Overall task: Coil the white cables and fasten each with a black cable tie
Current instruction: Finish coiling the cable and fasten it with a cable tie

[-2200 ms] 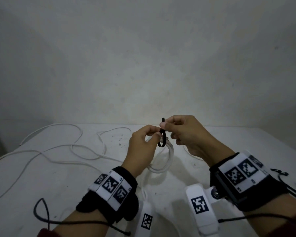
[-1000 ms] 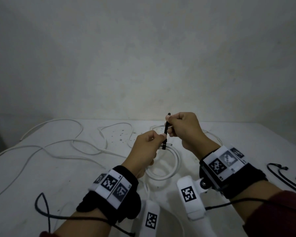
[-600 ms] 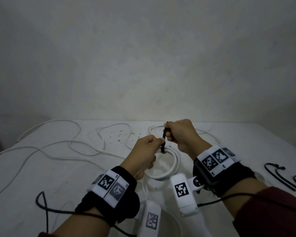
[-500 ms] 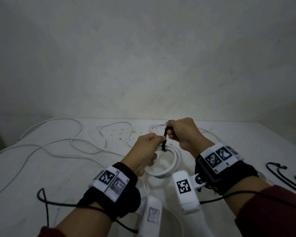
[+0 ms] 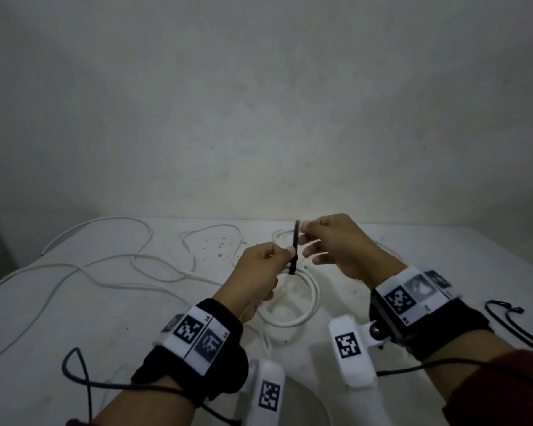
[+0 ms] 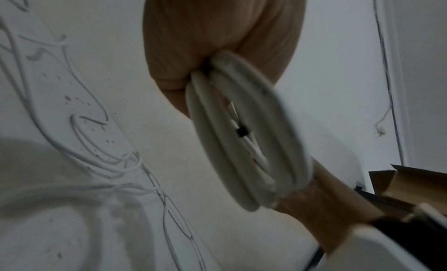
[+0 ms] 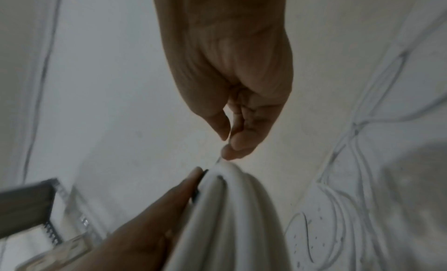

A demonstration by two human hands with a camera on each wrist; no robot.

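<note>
A small coil of white cable (image 5: 309, 302) hangs from my left hand (image 5: 285, 256), which grips its top together with the base of a black cable tie (image 5: 295, 250). The tie's tail stands upright, and my right hand (image 5: 303, 232) pinches it near the upper end. In the left wrist view the coil (image 6: 244, 151) sits bunched under my curled fingers (image 6: 193, 68). The right wrist view shows my right fingertips (image 7: 229, 151) closed just above the coil (image 7: 229, 217), with the tie (image 7: 200, 181) dark against it. The tie's head is hidden.
Loose white cables (image 5: 111, 265) sprawl over the left and far part of the white table (image 5: 74, 327). Spare black ties (image 5: 505, 321) lie at the right edge. A bare wall stands right behind the table. An open cardboard box (image 6: 411, 185) shows in the left wrist view.
The tie's wide loop has drawn tight against the coil. My right hand dipped with the tail, then rose again, and the tail stands longer above my left hand.
</note>
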